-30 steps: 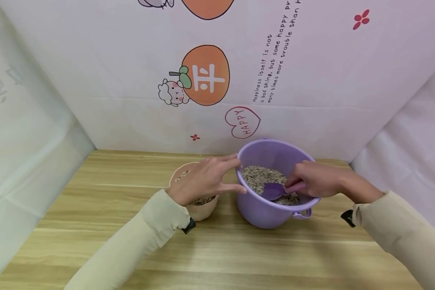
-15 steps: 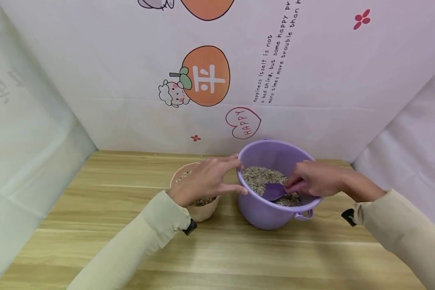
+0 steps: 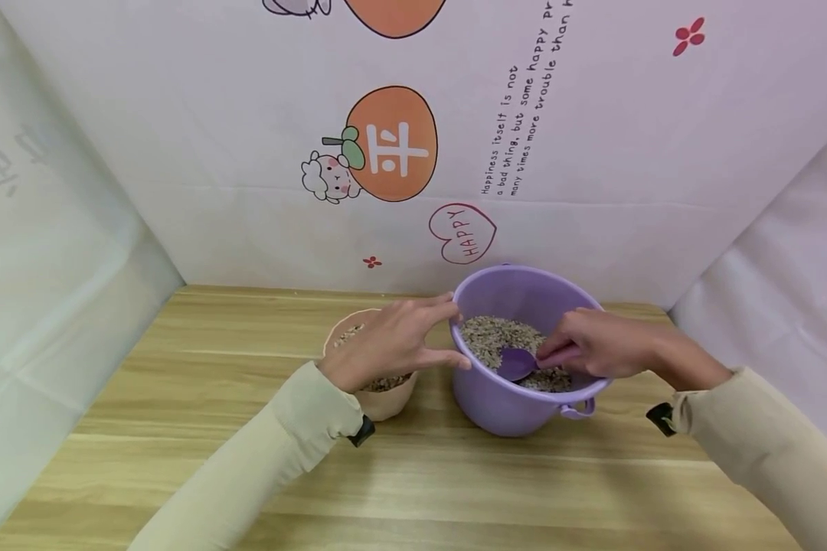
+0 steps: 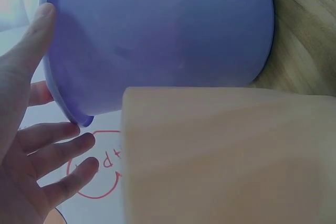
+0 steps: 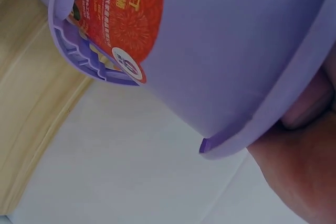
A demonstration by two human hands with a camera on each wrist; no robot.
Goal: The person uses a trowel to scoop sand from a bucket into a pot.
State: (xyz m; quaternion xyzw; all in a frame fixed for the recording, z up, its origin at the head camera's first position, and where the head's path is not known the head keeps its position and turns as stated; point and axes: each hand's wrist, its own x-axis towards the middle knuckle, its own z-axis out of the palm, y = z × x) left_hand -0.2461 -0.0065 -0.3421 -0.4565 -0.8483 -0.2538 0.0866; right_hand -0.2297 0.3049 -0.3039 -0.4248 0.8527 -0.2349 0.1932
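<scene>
Currently right hand [image 3: 601, 342] gripped purple scoop [image 3: 515, 365] in granules [image 3: 498, 335] inside purple bucket [image 3: 503, 412]; left hand [image 3: 394, 337], fingers spread, touched bucket rim [image 3: 485, 373]. Scoop's load was hard to judge.

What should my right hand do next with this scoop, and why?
Probably push the scoop a little deeper into the grains: your right hand grips it inside the bucket, the scoop's visible surface looks mostly bare of grains, and your left hand touches the bucket, so it could help keep it steady.
</scene>
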